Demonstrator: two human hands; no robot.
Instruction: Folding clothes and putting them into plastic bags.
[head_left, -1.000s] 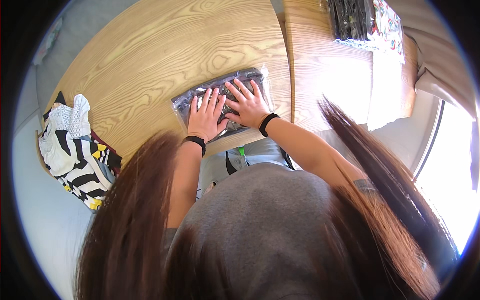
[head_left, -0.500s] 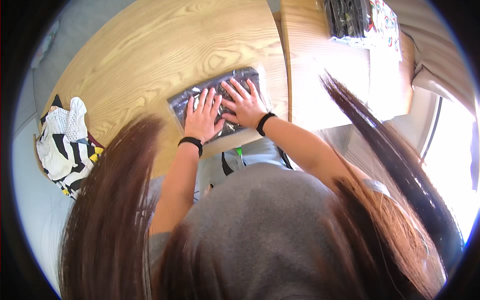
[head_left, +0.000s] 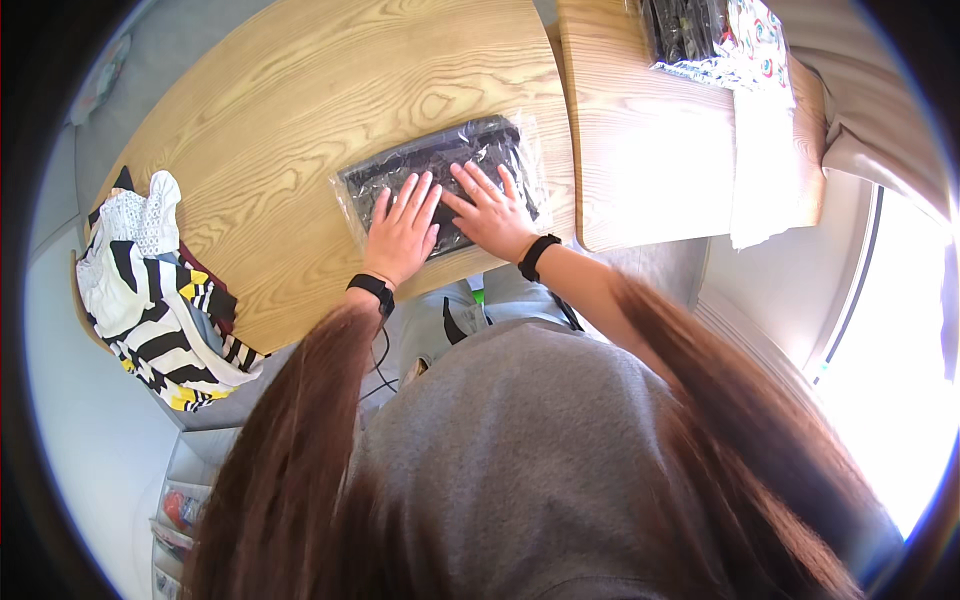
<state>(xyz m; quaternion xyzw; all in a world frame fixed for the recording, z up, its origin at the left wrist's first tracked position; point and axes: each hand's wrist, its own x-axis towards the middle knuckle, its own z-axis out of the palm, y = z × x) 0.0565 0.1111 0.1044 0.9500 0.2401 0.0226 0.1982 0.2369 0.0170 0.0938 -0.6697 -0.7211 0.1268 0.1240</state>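
Observation:
A folded dark garment in a clear plastic bag (head_left: 440, 150) lies near the front edge of the wooden table (head_left: 300, 110). My left hand (head_left: 402, 230) rests flat on the lower left part of the bag, fingers stretched out. Just beside it, my right hand (head_left: 490, 212) lies on the middle right of the bag with its fingers spread. The two hands nearly touch at the index fingers and thumbs. Wrinkled, shiny film shows around the fingers, and loose plastic sticks out past the garment on both sides. Each wrist wears a black band.
A heap of patterned clothes (head_left: 160, 300) in black, white and yellow hangs over the table's left edge. On the second wooden table (head_left: 640, 160) at right, bagged dark garments (head_left: 685, 30) lie on patterned white cloth (head_left: 760, 45). A beige curtain (head_left: 880, 120) and a bright window are farther right.
Both hands remain flat on the bag, with a slight shift over it. The bag's far edge shows a little farther from me. My hair has swung inward across my forearms.

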